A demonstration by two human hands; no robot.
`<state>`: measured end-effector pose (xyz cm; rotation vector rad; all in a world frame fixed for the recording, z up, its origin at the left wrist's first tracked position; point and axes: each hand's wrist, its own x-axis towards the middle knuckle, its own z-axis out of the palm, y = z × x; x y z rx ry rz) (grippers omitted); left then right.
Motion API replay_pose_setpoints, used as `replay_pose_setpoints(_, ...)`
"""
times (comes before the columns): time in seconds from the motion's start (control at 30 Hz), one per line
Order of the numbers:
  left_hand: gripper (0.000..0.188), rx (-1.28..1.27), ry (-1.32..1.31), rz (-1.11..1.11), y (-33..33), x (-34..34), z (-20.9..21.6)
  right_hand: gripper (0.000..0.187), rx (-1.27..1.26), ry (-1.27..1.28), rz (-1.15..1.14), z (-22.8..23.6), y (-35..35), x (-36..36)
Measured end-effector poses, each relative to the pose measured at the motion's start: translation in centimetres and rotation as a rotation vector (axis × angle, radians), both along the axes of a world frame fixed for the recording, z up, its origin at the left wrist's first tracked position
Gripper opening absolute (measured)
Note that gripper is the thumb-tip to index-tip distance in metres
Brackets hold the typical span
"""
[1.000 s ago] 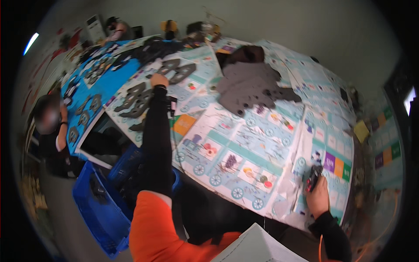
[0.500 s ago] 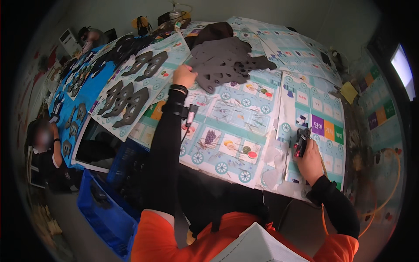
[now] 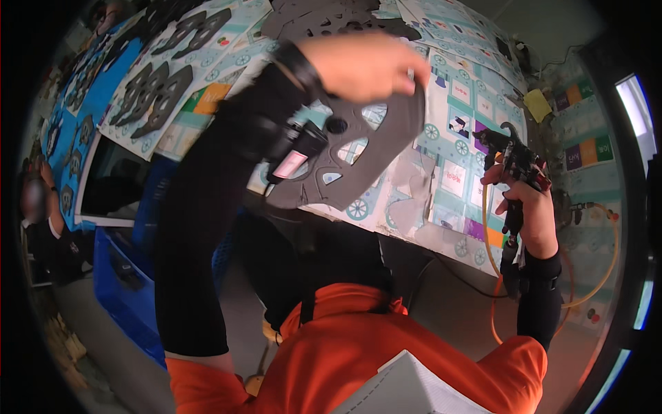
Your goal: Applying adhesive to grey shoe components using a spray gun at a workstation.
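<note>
My left hand (image 3: 362, 67) reaches across the table with its fingers closed at the upper edge of a flat dark grey cut-out piece (image 3: 389, 148). The piece has several holes and a curved outline, like a shoe upper. It hangs over the near part of the table, partly hidden behind my left hand and forearm. At the right, my right hand (image 3: 536, 219) grips a dark spray gun (image 3: 516, 164) with a hook on top, raised beside the table's right edge. An orange hose (image 3: 487, 228) runs down by it.
More grey pieces (image 3: 324, 21) lie heaped at the far middle. Others (image 3: 152, 96) are spread on a sheet at the left. A blue crate (image 3: 124, 297) stands on the floor at lower left. Another person's arm (image 3: 55, 200) is beside the blue-covered table. A yellow sheet (image 3: 538, 105) lies far right.
My left hand has left the heap and come nearer and to the right, bringing a grey piece. My right hand has lifted the spray gun up and rightward off the table.
</note>
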<state>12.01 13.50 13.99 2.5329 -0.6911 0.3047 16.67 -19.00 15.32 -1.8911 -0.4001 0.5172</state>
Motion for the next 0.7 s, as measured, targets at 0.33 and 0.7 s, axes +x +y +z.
replay_pose_setpoints(0.33,0.032,-0.098,0.195,0.978,-2.6,-14.5,-10.1,0.004,-0.061,0.041,0.390,-1.9,0.2,-1.5)
replay_pose_setpoints(0.7,0.019,-0.287,-0.229,0.776,-3.9,-14.2,-14.0,0.032,-0.301,0.390,0.456,-1.3,9.3,-4.5)
